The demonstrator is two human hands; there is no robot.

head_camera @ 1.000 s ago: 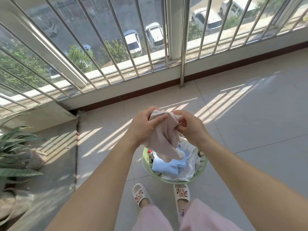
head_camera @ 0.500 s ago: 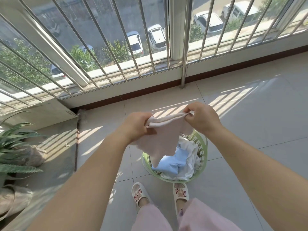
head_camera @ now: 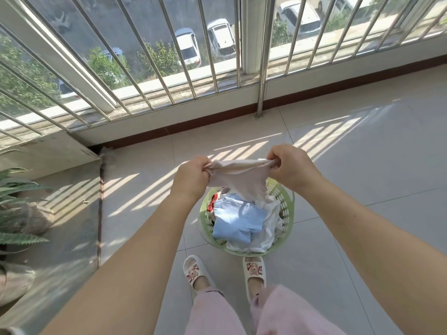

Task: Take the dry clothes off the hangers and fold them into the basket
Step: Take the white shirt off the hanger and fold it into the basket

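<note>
The left hand (head_camera: 193, 176) and right hand (head_camera: 291, 169) have moved apart, each pinching the thin beige cloth (head_camera: 238, 177) stretched wider above the round green plastic basket (head_camera: 287, 215).

Two hands (head_camera: 193, 176) (head_camera: 291, 169), one basket (head_camera: 287, 206), two slippers (head_camera: 194, 272) (head_camera: 254, 269).

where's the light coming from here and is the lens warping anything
Head view: sun comes through the window bars, striping the floor tiles with shadows; the wide lens bows the bars outward and stretches the forearms; the beige garment and green basket are sharp.
</note>
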